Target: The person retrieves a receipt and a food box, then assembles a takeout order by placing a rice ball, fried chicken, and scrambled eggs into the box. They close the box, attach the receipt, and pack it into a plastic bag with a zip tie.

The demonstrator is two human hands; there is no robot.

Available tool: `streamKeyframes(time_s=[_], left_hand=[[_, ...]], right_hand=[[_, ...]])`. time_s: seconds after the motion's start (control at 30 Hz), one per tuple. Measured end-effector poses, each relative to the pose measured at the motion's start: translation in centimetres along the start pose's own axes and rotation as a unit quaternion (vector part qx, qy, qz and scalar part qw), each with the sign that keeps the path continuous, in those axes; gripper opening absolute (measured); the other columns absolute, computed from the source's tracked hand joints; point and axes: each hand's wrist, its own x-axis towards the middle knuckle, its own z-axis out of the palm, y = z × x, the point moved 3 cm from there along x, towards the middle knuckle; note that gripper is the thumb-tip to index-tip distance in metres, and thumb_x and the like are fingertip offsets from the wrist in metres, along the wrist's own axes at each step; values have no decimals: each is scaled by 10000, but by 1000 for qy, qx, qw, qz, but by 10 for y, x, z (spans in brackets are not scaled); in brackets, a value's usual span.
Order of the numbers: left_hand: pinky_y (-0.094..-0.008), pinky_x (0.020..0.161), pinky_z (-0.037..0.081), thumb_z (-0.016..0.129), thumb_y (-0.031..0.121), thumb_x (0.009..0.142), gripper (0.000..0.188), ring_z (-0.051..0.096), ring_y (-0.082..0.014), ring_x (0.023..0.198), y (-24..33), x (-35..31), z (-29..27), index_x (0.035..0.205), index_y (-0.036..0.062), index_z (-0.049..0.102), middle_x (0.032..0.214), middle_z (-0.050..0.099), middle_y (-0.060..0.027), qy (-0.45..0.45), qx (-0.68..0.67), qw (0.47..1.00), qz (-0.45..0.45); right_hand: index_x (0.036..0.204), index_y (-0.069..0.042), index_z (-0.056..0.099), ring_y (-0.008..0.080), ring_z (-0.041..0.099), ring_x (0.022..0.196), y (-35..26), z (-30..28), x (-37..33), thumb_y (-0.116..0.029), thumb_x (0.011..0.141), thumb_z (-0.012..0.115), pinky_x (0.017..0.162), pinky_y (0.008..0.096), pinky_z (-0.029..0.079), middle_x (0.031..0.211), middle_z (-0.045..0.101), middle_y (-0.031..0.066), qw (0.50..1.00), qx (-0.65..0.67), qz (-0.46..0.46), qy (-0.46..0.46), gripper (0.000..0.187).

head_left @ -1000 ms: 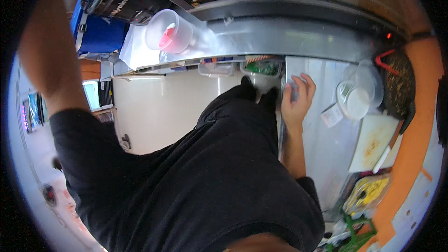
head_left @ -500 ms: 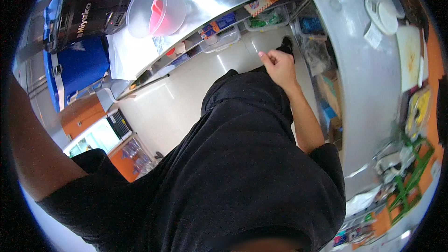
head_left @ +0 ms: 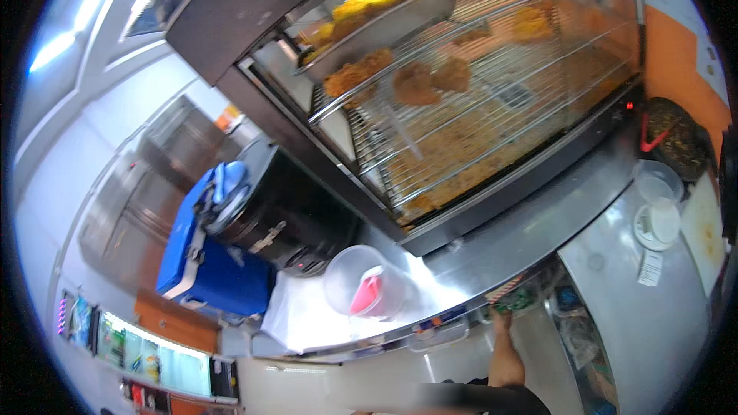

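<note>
Below the shiny silver metal counter (head_left: 538, 232), crumpled green material (head_left: 520, 300) lies just beside the bare right hand (head_left: 500, 318), whose blurred finger spread I cannot tell; the left hand is out of view. Farther up, a round translucent tub (head_left: 336, 286) holding something pink (head_left: 367, 297) stands near a dark, glass-fronted cabinet (head_left: 304, 147) of golden fried pieces (head_left: 415, 83).

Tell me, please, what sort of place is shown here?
Probably a kitchen or serving area of a food shop: fried-looking food sits on a wire rack inside a cabinet, and a stained cutting board lies at a metal counter.
</note>
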Motion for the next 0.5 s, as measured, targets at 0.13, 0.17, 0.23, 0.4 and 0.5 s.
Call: streamKeyframes(time_s=[0.13,0.17,0.23,0.4,0.5], left_hand=[[-420,1044,487,585,330,1033,493,593,-259,1206,-47,-16,35,1404,9,538,1355,604,-145,-40,-24,994,-97],[-419,1044,487,585,330,1033,496,592,-257,1207,-51,-17,36,1410,10,533,1356,603,-142,-46,-26,992,-113],[-417,1044,486,585,330,1035,503,589,-252,1210,-53,-19,40,1420,11,525,1358,602,-137,-58,-31,988,-141],[-411,1045,484,585,330,1038,521,584,-241,1218,-53,-14,71,1445,15,504,1364,599,-125,-86,-42,984,-150],[-407,1045,483,584,330,1040,532,580,-234,1222,-33,12,90,1461,17,492,1367,598,-117,-108,-60,988,-88]], right_hand=[[970,-124,651,168,531,581,26,25,72,-269,840,828,510,357,437,785,604,32,945,222,235,57,263],[1044,-121,643,179,559,700,20,27,77,-340,864,781,602,372,459,862,629,38,952,190,238,45,316],[1298,-100,638,230,674,1093,0,29,71,-553,934,636,928,435,555,1122,729,64,968,101,231,2,581],[1302,-148,554,261,671,997,-75,-7,15,-123,909,644,792,457,616,1236,627,97,933,296,164,-120,404],[1319,-140,549,285,679,983,-115,-57,-68,-19,891,622,759,477,631,1229,632,111,943,274,164,-92,451]])
